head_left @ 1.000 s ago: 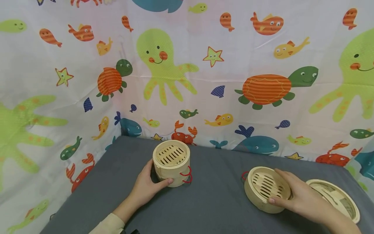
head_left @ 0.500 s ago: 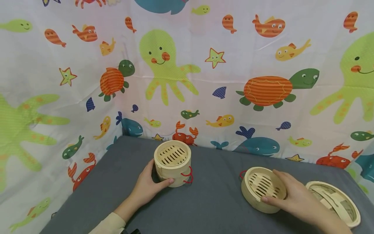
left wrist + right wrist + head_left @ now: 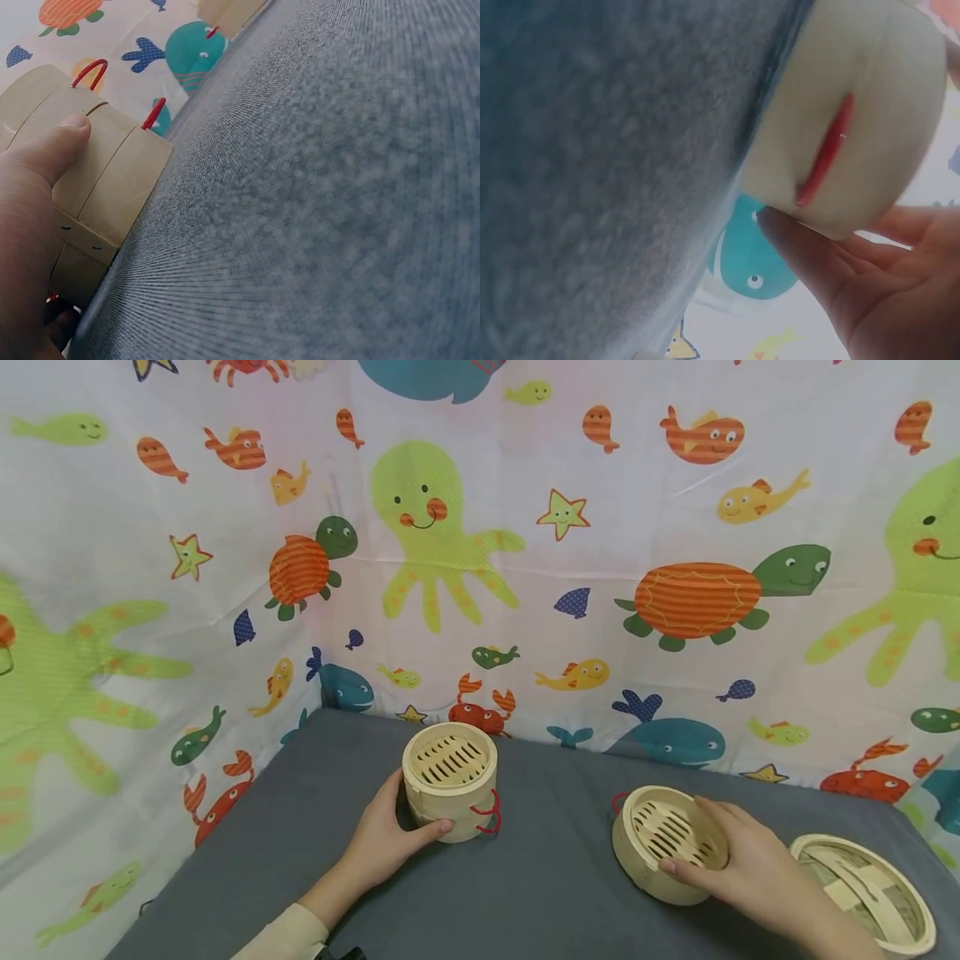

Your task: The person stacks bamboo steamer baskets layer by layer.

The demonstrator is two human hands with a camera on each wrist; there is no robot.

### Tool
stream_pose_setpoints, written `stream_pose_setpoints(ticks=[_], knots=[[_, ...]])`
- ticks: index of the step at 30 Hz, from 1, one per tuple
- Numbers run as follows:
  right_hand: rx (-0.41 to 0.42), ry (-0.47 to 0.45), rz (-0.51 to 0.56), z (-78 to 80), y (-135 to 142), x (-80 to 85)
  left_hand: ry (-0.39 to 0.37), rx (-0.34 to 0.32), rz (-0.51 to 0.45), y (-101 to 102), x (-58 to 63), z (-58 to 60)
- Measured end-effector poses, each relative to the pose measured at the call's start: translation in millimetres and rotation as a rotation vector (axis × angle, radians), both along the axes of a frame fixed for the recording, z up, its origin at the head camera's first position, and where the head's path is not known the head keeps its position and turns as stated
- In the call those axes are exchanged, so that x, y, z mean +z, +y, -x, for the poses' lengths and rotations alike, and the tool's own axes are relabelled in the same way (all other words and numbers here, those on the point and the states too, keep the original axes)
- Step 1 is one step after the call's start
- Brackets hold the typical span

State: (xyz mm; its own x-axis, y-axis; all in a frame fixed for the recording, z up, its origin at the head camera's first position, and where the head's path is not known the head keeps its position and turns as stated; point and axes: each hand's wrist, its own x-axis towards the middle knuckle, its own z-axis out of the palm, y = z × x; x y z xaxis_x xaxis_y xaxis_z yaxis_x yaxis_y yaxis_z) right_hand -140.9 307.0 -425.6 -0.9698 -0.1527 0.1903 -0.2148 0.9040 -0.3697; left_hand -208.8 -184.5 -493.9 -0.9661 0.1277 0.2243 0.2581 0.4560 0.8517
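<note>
My left hand [image 3: 386,833] grips a stack of bamboo steamer baskets [image 3: 453,810] from its left side, thumb across the front and fingers reaching behind. Red cord loops stick out on the stack's right, and slats show at its top. In the left wrist view the stack [image 3: 120,176] stands on the grey cloth. To the right, my right hand [image 3: 750,864] holds a single bamboo steamer basket [image 3: 648,864] by its right side, thumb at the near rim. This basket tilts a little; its slatted base shows inside, and a red loop [image 3: 826,150] lies along its wall.
A round woven bamboo lid [image 3: 873,893] with a strap across it lies at the far right, partly behind the right forearm. Grey cloth [image 3: 547,860] covers the table between the baskets. A curtain [image 3: 480,543] printed with sea animals hangs at the back and left.
My right hand has carried the single basket a short way left, towards the stack. The left hand stays on the stack. The whole head view has shifted slightly.
</note>
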Motion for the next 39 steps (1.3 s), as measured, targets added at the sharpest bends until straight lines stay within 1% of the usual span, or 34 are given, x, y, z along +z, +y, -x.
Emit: stream_pose_setpoints(ticks=[3,11,15,19,24,29,35,39], knots=[[-0.012,0.012,0.015,1.8,-4.6,1.7,-0.001,0.003,0.001,0.2,-0.1,-0.1],[-0.031,-0.003,0.071,7.3,-20.1,6.8,-0.019,0.005,0.010,0.3,0.3,-1.3],[-0.039,0.010,0.083,12.6,-30.5,15.0,-0.020,0.009,0.008,-0.7,-1.3,-1.6],[-0.039,0.026,0.100,19.0,-44.2,27.2,-0.013,0.010,0.002,-1.3,-2.2,-1.4],[-0.021,0.023,0.136,27.5,-61.1,41.8,-0.008,0.012,-0.001,-2.0,-1.2,-0.7],[0.011,0.056,0.168,34.7,-74.1,51.1,-0.020,0.016,0.010,-1.7,-0.5,-0.7],[0.051,0.062,0.220,44.5,-89.5,63.1,-0.028,0.019,0.024,0.7,1.0,-1.3],[0.068,0.085,0.206,52.1,-100.3,67.5,-0.025,0.024,0.022,1.8,1.4,-1.6]])
